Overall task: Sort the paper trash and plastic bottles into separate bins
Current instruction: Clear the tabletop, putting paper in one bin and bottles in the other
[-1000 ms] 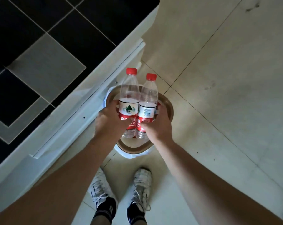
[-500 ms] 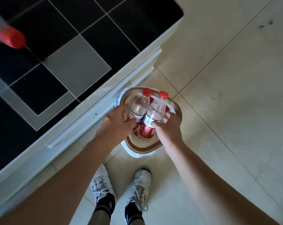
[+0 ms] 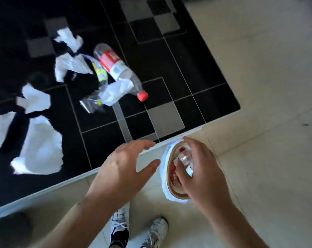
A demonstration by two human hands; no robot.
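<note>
A round bin [image 3: 169, 173] with a brown rim and a white liner stands on the floor by the table's corner. Clear bottles [image 3: 184, 157] with red labels lie inside it. My right hand [image 3: 203, 174] hovers over the bin with fingers spread, holding nothing. My left hand [image 3: 119, 172] is open above the table's edge, left of the bin. On the black tiled table [image 3: 169, 68] lie a clear bottle with a red cap [image 3: 115, 67], a crushed bottle with a yellow label [image 3: 98, 81], and several crumpled white paper pieces [image 3: 40, 147].
More paper [image 3: 69, 38] lies further back on the table, and one piece [image 3: 115, 92] rests against the red-capped bottle. The table's white edge [image 3: 80, 178] runs diagonally in front of me. My shoes [image 3: 121, 222] stand on pale floor tiles [image 3: 259, 104] beside the bin.
Both hands have let go of the two red-capped bottles, which now lie in the bin. My view has swung up and left, showing the table with the trash on it.
</note>
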